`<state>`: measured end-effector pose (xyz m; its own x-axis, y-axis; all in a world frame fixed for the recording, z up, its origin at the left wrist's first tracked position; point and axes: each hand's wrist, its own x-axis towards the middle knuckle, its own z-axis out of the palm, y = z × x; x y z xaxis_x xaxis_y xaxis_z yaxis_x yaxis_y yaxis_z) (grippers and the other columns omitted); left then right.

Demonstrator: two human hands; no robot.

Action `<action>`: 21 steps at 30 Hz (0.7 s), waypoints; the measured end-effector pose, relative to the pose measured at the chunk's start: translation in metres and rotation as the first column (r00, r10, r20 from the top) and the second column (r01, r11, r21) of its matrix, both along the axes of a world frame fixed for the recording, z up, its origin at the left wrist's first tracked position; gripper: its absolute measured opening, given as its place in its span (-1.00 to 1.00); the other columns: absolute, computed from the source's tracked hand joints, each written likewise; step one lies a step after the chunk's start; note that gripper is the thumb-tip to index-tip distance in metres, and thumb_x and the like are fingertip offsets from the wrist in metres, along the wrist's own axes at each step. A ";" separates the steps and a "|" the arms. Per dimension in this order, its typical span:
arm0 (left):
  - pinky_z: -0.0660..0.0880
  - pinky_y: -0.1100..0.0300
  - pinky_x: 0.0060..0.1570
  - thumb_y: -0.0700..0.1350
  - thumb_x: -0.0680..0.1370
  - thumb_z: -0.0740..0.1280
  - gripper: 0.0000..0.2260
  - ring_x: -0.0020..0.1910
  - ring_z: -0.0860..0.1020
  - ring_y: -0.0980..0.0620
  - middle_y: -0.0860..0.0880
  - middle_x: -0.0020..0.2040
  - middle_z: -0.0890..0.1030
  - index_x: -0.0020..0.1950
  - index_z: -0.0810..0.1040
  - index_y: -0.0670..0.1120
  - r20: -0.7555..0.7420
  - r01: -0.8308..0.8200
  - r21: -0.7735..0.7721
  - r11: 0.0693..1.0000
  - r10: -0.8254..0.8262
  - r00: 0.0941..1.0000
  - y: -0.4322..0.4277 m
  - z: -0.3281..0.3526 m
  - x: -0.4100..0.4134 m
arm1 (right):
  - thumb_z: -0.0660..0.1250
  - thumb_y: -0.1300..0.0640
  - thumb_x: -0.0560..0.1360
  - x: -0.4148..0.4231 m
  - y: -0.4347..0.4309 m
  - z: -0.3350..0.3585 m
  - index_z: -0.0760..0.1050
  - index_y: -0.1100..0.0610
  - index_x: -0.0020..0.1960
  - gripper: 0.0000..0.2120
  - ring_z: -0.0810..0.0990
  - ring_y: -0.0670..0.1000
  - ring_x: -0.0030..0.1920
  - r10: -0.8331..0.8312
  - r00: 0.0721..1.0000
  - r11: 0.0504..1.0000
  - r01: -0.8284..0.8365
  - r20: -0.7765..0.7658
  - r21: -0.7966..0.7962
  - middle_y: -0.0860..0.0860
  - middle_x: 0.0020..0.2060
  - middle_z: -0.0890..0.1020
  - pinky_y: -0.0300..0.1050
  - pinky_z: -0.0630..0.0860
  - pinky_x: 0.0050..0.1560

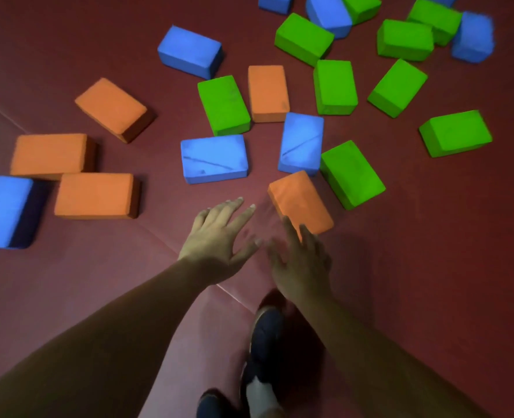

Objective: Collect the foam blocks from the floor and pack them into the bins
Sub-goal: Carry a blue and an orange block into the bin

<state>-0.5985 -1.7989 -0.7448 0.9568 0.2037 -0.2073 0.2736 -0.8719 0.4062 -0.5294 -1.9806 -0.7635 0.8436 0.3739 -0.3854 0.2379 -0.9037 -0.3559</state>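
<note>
Several orange, blue and green foam blocks lie scattered on the dark red floor. The nearest orange block (299,200) lies just ahead of my hands. My right hand (301,260) reaches toward it with spread fingers, fingertips at its near corner, holding nothing. My left hand (219,236) hovers to the left of that block with fingers spread, also holding nothing. Beyond lie a blue block (214,158), another blue block (301,143) and a green block (352,175). No bin is in view.
Three orange blocks (96,195) and a blue block (4,211) lie at the left. More green and blue blocks crowd the upper right. My dark shoes (264,342) stand on the floor mat (430,267) below my hands.
</note>
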 end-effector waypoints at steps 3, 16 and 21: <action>0.06 -0.08 0.51 0.41 0.57 -0.04 -0.31 0.57 0.17 -0.07 -0.03 0.62 0.20 0.63 0.18 0.10 0.022 0.038 -0.013 0.999 -0.038 0.999 0.015 -0.026 0.051 | 0.11 -0.35 0.59 0.038 0.013 -0.033 -0.01 -0.23 0.64 -0.32 0.12 0.22 0.58 -0.055 0.998 0.998 0.055 -0.019 -0.013 0.04 0.63 0.13 0.22 0.15 0.48; 0.28 -0.17 0.41 0.35 0.63 -0.03 -0.35 0.48 0.35 -0.20 -0.15 0.55 0.35 0.59 0.31 0.01 0.144 0.161 -0.048 0.986 -0.152 0.978 0.044 -0.273 0.175 | -0.02 -0.59 0.44 0.178 0.048 -0.245 -0.15 -0.28 0.61 -0.16 -0.01 0.31 0.59 0.070 0.993 0.966 -0.045 0.091 -0.256 0.14 0.63 0.00 0.39 0.05 0.48; 0.18 -0.16 0.48 0.38 0.59 0.00 -0.33 0.51 0.31 -0.13 -0.09 0.56 0.32 0.60 0.28 0.05 0.193 0.315 0.088 0.945 -0.326 0.925 0.064 -0.321 0.215 | -0.09 -0.71 0.14 0.203 0.025 -0.280 -0.20 -0.30 0.60 0.11 -0.16 0.33 0.61 0.065 0.996 0.952 -0.042 0.066 -0.302 0.11 0.64 -0.17 0.46 -0.04 0.51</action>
